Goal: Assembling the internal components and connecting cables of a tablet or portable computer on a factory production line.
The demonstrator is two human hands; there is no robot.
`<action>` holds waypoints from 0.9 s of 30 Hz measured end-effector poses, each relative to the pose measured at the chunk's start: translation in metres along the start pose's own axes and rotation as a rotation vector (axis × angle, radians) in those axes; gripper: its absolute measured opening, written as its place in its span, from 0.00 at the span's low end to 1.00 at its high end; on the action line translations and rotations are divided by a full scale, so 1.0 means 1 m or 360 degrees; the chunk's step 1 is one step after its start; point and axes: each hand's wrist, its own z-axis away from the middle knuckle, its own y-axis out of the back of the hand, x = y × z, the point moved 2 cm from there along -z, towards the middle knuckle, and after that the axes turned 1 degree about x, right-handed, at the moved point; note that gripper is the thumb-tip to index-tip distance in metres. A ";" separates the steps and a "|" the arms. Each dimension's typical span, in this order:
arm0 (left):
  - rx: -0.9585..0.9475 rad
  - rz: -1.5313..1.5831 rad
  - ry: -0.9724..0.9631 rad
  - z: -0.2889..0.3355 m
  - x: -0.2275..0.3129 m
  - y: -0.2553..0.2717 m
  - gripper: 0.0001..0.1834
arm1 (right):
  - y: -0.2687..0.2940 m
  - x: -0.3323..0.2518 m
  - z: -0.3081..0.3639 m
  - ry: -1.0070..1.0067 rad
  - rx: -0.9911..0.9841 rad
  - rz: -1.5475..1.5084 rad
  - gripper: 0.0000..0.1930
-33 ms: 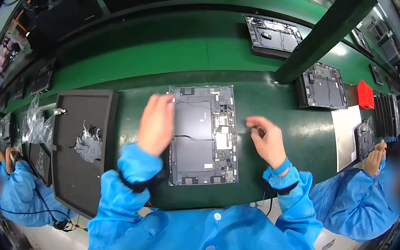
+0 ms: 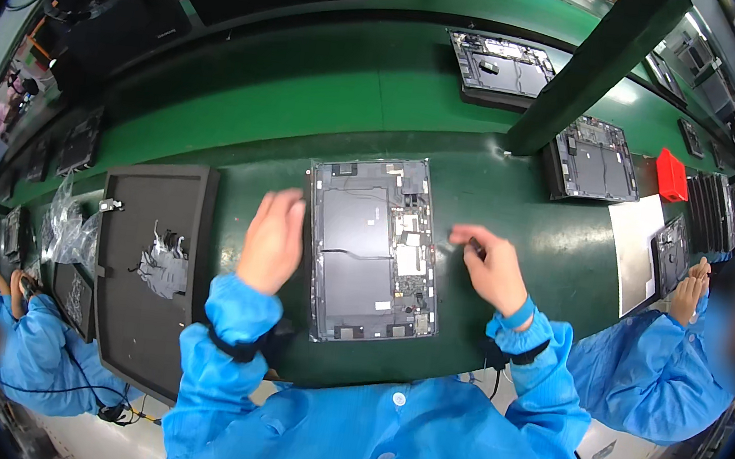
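A dark tablet with its back cover off (image 2: 374, 248) lies upright on the green mat (image 2: 329, 89) in front of me, showing two black battery cells and a circuit board strip. My left hand (image 2: 273, 241) rests flat against the tablet's left edge, fingers together and holding nothing. My right hand (image 2: 490, 266) hovers just right of the tablet, thumb and fingertips pinched together. Whether something tiny sits in that pinch is unclear. Both my arms are in blue sleeves with dark wrist straps.
A dark grey tray (image 2: 145, 313) with small white pieces (image 2: 164, 263) lies at my left, with clear plastic bags (image 2: 68, 227) beyond it. Two more opened tablets (image 2: 500, 63) (image 2: 593, 160), a red box (image 2: 671, 173), a white sheet (image 2: 632, 251) and a green post (image 2: 595, 65) lie farther off. Co-workers in blue sit on my right (image 2: 642, 370) and left (image 2: 37, 346).
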 end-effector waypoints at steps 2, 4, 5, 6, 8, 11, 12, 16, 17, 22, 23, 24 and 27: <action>-0.0216 -0.0075 0.0176 0.036 -0.022 0.009 0.14 | -0.008 -0.008 0.011 -0.0211 -0.0232 -0.0207 0.18; -0.0314 0.0068 0.0169 0.058 -0.021 0.002 0.17 | -0.026 -0.019 0.016 -0.0265 -0.0306 -0.0483 0.17; -0.0275 0.0089 0.0245 0.061 -0.019 -0.007 0.18 | -0.033 -0.017 0.015 -0.0120 -0.0240 -0.0343 0.17; -0.0235 0.0111 0.0318 0.060 -0.017 -0.013 0.19 | -0.036 -0.018 0.014 -0.0240 -0.0215 -0.0284 0.17; -0.0173 0.0150 0.0299 0.049 -0.012 -0.013 0.18 | -0.054 -0.005 0.007 -0.0106 -0.0033 -0.0677 0.16; -0.0063 0.1222 0.0888 0.035 -0.007 -0.016 0.17 | -0.055 -0.010 0.000 -0.0192 -0.0190 -0.0735 0.17; -0.0074 0.1231 0.0850 0.026 -0.015 -0.017 0.17 | -0.054 -0.015 -0.001 -0.0226 -0.0234 -0.0847 0.17; -0.0001 0.1599 0.1063 -0.018 -0.054 -0.011 0.17 | -0.039 -0.022 0.006 -0.0196 -0.0073 -0.0837 0.13; 0.0130 0.1714 0.1057 -0.035 -0.053 -0.008 0.16 | -0.031 -0.023 0.013 -0.0193 -0.0069 -0.0791 0.10; 0.0769 0.2060 0.0863 -0.124 -0.095 -0.015 0.12 | -0.027 -0.018 0.038 -0.0138 -0.0123 -0.0608 0.09; 0.0863 0.2030 0.0879 -0.137 -0.114 -0.015 0.13 | -0.027 -0.022 0.040 -0.0116 -0.0133 -0.0567 0.09; 0.0969 0.1994 0.0894 -0.146 -0.140 -0.012 0.13 | -0.030 -0.025 0.041 -0.0090 -0.0153 -0.0529 0.09; 0.1095 0.1804 0.1222 -0.161 -0.169 -0.006 0.15 | -0.034 -0.015 0.049 -0.0024 -0.0118 -0.0488 0.10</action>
